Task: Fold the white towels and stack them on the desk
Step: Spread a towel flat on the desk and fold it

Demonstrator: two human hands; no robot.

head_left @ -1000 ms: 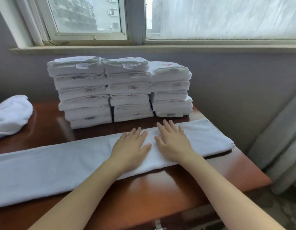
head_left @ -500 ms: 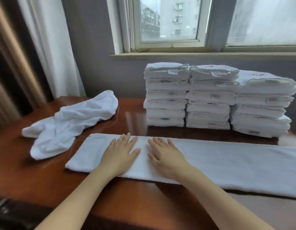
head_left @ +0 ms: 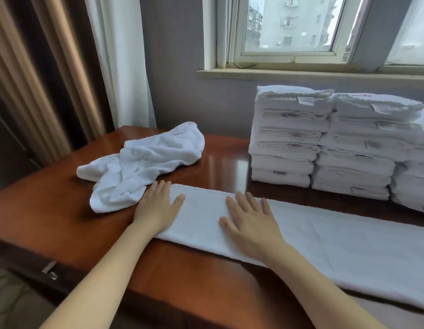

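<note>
Pressing flat on the long folded towel (head_left: 336, 245): left hand (head_left: 158, 205) at its left end, right hand (head_left: 251, 222) near it to the right. Both have fingers straight and slightly spread, gripping nothing.

- Long folded towel: a strip on the near half of the desk (head_left: 51, 210), running rightward out of view, its near edge close to the desk's near edge.
- Crumpled towel (head_left: 144, 165): far left, just beside the left fingertips.
- Stacks of folded towels (head_left: 325, 143): three side by side at far right, under the window (head_left: 289, 27); the leftmost holds six.
- Open room: wood shows between the crumpled towel and the stacks, and at the near left corner.
</note>
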